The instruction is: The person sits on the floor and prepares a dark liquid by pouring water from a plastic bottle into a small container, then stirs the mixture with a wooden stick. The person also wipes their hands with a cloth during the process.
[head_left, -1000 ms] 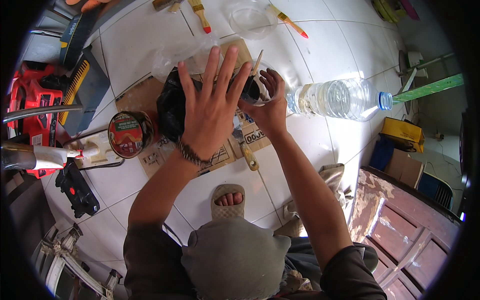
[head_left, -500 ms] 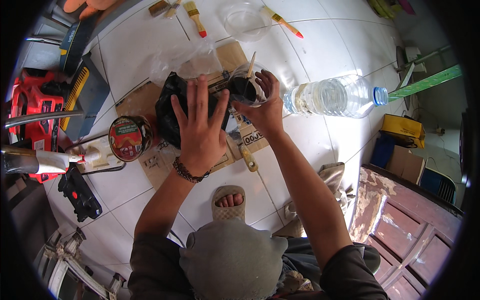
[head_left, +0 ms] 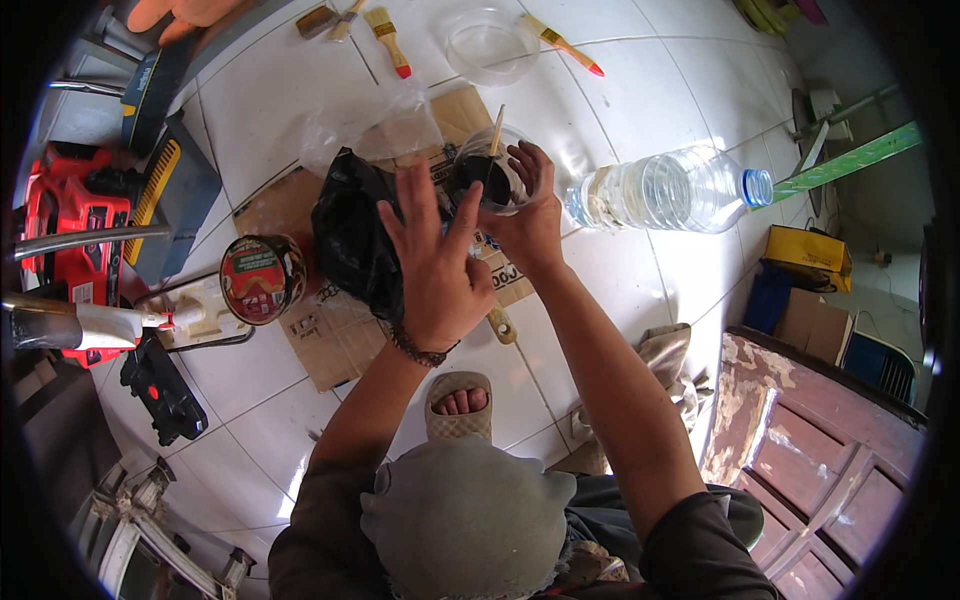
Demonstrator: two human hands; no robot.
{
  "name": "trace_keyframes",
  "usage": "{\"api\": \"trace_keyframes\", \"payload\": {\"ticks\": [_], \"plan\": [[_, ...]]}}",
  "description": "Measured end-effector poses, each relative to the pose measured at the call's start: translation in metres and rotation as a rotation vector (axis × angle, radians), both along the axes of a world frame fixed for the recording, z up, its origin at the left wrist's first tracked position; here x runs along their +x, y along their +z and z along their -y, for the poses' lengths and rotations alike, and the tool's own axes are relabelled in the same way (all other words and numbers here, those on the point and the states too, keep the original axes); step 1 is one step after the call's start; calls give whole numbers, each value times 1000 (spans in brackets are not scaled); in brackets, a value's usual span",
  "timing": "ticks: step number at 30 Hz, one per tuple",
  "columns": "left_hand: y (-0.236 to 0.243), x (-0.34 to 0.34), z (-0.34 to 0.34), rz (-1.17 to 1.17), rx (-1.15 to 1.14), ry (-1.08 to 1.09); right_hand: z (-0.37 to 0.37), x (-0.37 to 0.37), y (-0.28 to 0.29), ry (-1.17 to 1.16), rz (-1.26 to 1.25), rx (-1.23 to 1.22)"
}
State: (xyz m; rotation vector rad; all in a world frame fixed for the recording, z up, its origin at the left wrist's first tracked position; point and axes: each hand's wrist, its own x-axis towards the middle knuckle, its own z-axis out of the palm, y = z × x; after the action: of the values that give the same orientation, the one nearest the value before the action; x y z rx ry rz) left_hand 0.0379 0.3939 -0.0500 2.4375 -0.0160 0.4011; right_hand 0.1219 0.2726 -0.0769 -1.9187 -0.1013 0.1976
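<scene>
My right hand (head_left: 525,215) grips a clear plastic cup (head_left: 490,175) holding dark liquid, with a wooden stick (head_left: 496,130) standing in it. My left hand (head_left: 435,265) hovers with fingers spread just left of the cup, above a black plastic bag (head_left: 350,235) that lies on a sheet of brown cardboard (head_left: 330,340). A round tin with a red and green label (head_left: 262,278) stands on the cardboard to the left of the bag.
A large clear plastic bottle (head_left: 665,190) lies on its side to the right. Paint brushes (head_left: 388,38), an empty clear bowl (head_left: 492,45) and a crumpled clear bag (head_left: 385,125) lie farther out. Red power tool (head_left: 70,230) and a black tool (head_left: 160,385) at left; a worn wooden door panel (head_left: 810,440) at right.
My left hand has drawn back toward me and to the right, off the black bag. The cup in my right hand has lifted slightly away from me.
</scene>
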Motion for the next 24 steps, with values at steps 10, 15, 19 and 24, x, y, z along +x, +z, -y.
{"api": "trace_keyframes", "payload": {"ticks": [10,15,19,24], "plan": [[23,29,-24,-63,413,-106,2,-1,-2,-6,138,-78],[11,3,-28,-55,530,-93,-1,-1,9,14,25,-24],[16,-11,-30,-94,492,-111,1,-2,6,10,49,-46],[23,-8,-30,-42,266,-21,1,-2,9,18,30,-68]]}}
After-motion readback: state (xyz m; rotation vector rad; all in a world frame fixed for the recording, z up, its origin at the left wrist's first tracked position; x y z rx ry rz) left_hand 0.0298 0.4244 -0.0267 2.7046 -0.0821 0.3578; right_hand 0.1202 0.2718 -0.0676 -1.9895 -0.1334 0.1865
